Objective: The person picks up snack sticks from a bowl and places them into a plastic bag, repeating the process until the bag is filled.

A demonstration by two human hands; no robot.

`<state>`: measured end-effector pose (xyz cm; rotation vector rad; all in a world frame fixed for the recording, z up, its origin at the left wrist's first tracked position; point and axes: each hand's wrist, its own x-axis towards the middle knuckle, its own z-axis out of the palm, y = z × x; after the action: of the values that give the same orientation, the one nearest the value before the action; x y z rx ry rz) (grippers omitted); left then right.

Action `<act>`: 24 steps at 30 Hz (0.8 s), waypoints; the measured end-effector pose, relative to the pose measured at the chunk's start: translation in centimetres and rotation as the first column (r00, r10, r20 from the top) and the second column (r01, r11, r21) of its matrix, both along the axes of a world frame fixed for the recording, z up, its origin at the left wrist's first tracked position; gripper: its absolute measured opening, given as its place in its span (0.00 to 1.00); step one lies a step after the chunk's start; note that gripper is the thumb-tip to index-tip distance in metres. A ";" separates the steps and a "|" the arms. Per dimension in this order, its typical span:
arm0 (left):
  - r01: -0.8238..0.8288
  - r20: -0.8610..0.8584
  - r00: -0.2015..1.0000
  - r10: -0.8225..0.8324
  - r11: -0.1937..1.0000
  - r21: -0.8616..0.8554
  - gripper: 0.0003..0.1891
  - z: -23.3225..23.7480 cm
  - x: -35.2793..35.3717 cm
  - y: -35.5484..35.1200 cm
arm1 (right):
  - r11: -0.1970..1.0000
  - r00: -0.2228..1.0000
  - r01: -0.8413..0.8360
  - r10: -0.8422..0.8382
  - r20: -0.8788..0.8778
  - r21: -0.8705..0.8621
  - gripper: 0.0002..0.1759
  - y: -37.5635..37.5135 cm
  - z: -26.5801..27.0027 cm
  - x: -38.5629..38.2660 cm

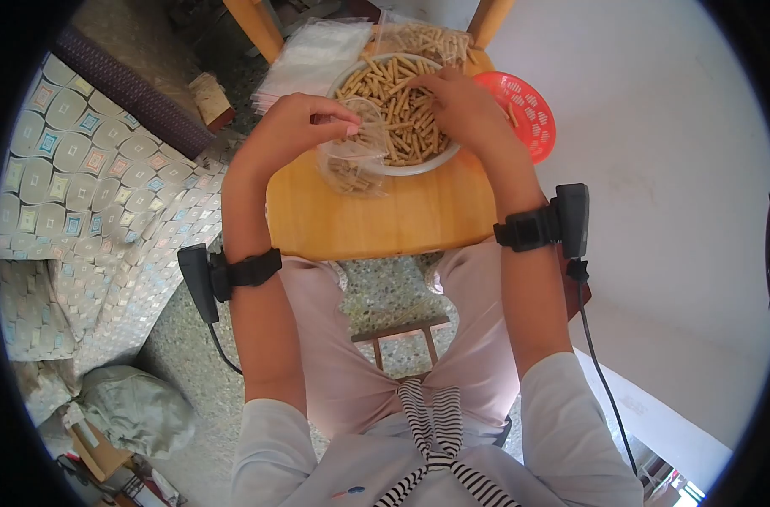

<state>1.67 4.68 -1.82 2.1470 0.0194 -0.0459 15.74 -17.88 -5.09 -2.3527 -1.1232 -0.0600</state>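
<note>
A round, pale-rimmed bowl (419,169) full of short tan sticks (406,110) stands on a wooden chair seat (376,224). At the bowl's left edge, my left hand (304,127) is closed on the top of a clear plastic bag (351,165), with thumb and fingers pinched together. Some tan sticks lie in the lower part of this bag. My right hand (461,106) reaches over the bowl's right side, its fingertips among the sticks. Whether those fingers grip any stick is too small to tell.
Flat clear bags (313,59) lie behind the bowl at the left, and a filled bag (423,42) behind it. A red perforated basket (533,114) sits at the right against a white wall (647,152). Patterned cloth (89,160) hangs at the left.
</note>
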 end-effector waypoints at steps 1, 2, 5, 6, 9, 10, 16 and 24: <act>0.002 -0.001 1.000 -0.002 1.000 0.000 0.14 -0.1 0.0 0.0 | 1.000 1.000 0.018 -0.017 0.024 -0.013 0.18 0.0 -0.3 -0.2; -0.022 0.018 1.000 0.023 0.999 -0.037 0.15 -0.1 0.0 0.0 | 0.999 0.998 0.034 -0.033 0.048 -0.025 0.19 0.1 -0.5 -0.4; -0.063 0.049 0.996 0.069 0.992 -0.113 0.17 1.2 -0.1 -0.5 | 0.995 0.999 0.038 -0.035 0.034 -0.097 0.19 0.3 -0.1 -0.6; -0.075 0.061 0.994 0.086 0.985 -0.156 0.18 1.3 0.0 -0.7 | 0.994 0.999 0.040 -0.037 0.034 -0.098 0.19 0.3 -0.1 -0.6; -0.057 0.085 0.995 0.059 0.998 -0.026 0.18 -0.4 0.2 0.0 | 0.984 0.992 0.030 -0.009 0.122 -0.174 0.21 0.1 0.1 -0.7; -0.058 0.084 0.995 0.060 0.998 -0.026 0.18 -0.3 0.3 0.0 | 0.988 0.995 0.014 0.002 0.101 -0.155 0.18 0.0 0.1 -0.5; -0.077 0.090 0.993 0.074 0.997 0.025 0.15 0.0 0.6 -0.3 | 0.999 0.999 -0.034 0.034 -0.017 0.022 0.12 0.6 -0.3 0.1; -0.182 0.515 0.856 0.053 0.962 0.203 0.11 0.3 2.0 -2.5 | 0.878 0.973 -0.227 0.220 0.067 0.422 0.08 2.4 2.4 -0.9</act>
<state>3.66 2.14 -1.56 2.3379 -0.1567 0.6273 14.88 -15.51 -2.72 -1.8276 -1.2399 -0.2212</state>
